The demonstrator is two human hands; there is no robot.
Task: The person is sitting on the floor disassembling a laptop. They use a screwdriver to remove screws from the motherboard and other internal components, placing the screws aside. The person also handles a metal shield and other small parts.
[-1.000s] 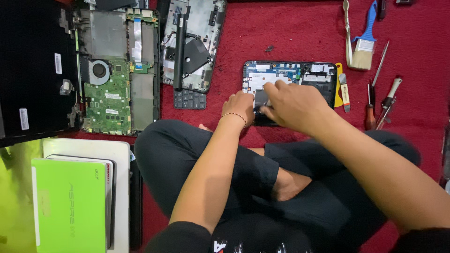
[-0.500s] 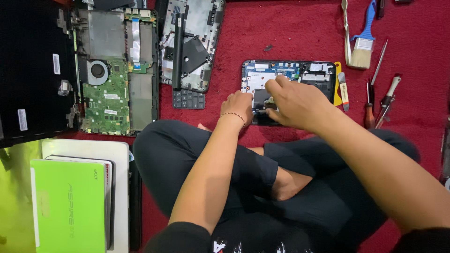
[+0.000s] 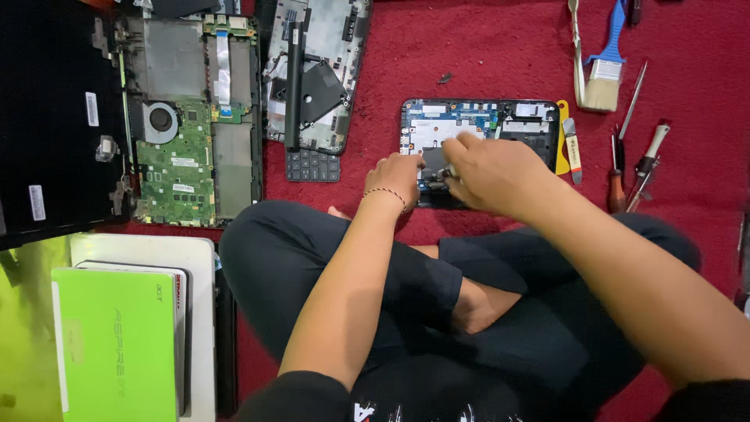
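Observation:
A small opened laptop base [image 3: 500, 117] with a blue circuit board lies on the red carpet in front of my crossed legs. My left hand [image 3: 397, 178], with a thin bracelet at the wrist, rests curled on the base's near left corner and holds it. My right hand [image 3: 491, 173] lies over the middle of the board, its fingertips pinched on a small pale part [image 3: 451, 175] near the front edge. The board under my right hand is hidden.
A larger opened laptop [image 3: 191, 133] with green board and fan lies far left beside a bottom cover [image 3: 316, 74] and a keypad piece [image 3: 312, 166]. A brush [image 3: 603, 82], screwdrivers [image 3: 625, 156] and a yellow pry tool [image 3: 564, 137] lie right. A green laptop [image 3: 117, 352] tops a stack.
My right hand's fingers have shifted slightly over the board and closed in near its front edge. My left hand has stayed at the corner.

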